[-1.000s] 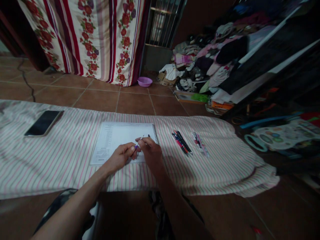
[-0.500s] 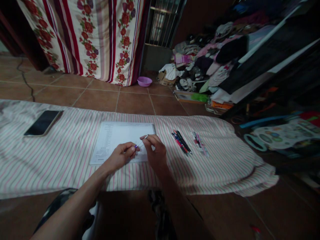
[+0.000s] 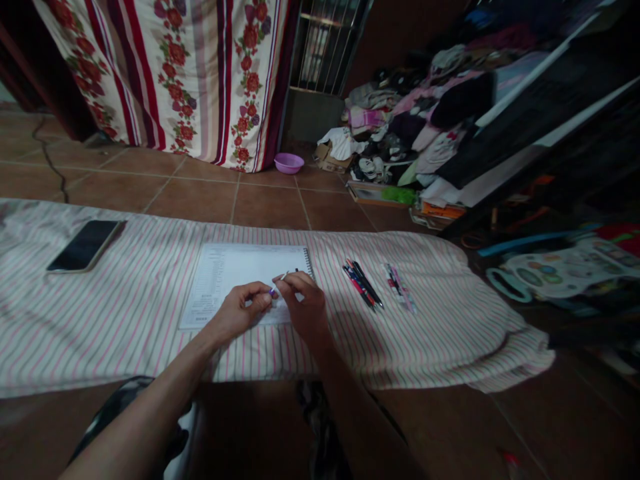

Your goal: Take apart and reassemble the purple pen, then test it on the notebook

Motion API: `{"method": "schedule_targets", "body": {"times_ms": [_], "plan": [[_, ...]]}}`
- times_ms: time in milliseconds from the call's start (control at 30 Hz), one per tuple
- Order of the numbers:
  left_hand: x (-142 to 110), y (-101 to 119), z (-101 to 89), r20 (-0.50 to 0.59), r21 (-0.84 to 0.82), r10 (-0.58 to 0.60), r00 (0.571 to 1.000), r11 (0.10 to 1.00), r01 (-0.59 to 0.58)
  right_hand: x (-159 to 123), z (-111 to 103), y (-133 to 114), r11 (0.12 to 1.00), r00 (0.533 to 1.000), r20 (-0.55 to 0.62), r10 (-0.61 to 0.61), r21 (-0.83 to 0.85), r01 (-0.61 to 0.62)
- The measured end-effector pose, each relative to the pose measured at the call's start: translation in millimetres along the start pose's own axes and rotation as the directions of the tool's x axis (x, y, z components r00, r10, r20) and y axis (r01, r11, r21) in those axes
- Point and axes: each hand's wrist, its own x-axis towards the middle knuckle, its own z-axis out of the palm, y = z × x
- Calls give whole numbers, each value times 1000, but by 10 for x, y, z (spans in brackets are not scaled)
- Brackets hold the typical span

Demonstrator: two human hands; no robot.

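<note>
Pen (image 3: 277, 287), slim, white and purple, slants between both hands above the spiral-bound notebook (image 3: 250, 267); the left hand (image 3: 244, 308) pinches its purple part, the right hand (image 3: 307, 307) pinches it nearer the upper end. Loose pens (image 3: 367, 284) lie rightward on striped cloth (image 3: 150, 300), a smartphone (image 3: 86, 247) well to the left

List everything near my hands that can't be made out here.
Head view throughout:
Slim white-and-purple item: its full length, partly covered by the left hand and right hand.
Notebook: print too small and blurred to read.
Striped cloth: far left end, cut off by the picture's left edge.
</note>
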Motion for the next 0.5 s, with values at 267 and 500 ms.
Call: {"method": "schedule_targets", "body": {"times_ms": [267,500], "plan": [[9,-31,-7,-35,35,4,999,999,-2,12,10,15,998,999,11,40,46,-40],[8,-53,-2,-66,58,-5,998,998,9,18,5,-2,996,997,20,74,53,-75]]}}
